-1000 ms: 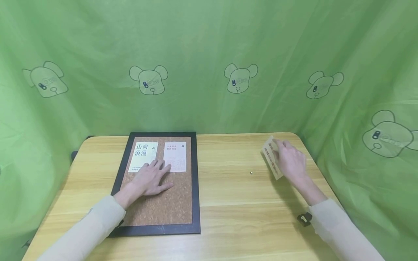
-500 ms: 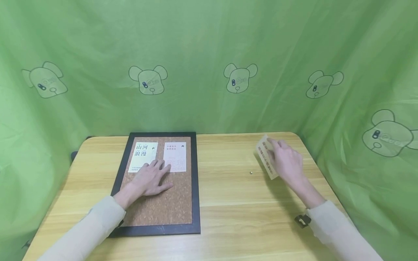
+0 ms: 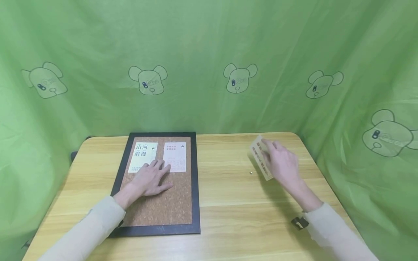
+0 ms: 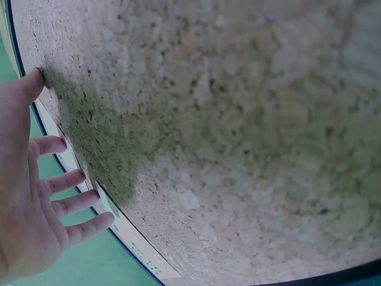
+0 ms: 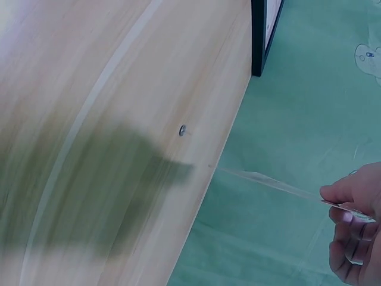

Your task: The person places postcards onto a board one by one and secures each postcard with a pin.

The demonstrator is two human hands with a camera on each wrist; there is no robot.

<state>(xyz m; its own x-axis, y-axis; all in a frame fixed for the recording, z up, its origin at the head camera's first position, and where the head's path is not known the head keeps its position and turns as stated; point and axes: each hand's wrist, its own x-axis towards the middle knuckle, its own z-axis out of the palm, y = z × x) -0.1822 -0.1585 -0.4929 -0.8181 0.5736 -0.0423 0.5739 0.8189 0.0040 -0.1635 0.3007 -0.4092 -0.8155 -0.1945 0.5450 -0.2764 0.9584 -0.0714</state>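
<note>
My left hand (image 3: 149, 180) rests on a black-framed corkboard (image 3: 163, 210) with its fingers spread. Its fingertips lie over the lower edges of a pale yellow card (image 3: 142, 154) and a pinkish card (image 3: 176, 154); each card has a dark pin at its upper right. On the right, my right hand (image 3: 283, 162) pinches a cream card (image 3: 260, 159) with dark characters, tilted above the table. The right wrist view catches this card (image 5: 274, 183) nearly edge-on between thumb and fingers. A small metal thumbtack (image 5: 183, 130) lies on the wood just left of it.
The wooden table (image 3: 228, 217) has rounded far corners. Around its back and sides hangs a green curtain (image 3: 202, 47) printed with bear heads. The corkboard occupies the left half of the table.
My right hand has moved a little left with the cream card, closer to the thumbtack. The left hand, the corkboard and its cards have stayed put.
</note>
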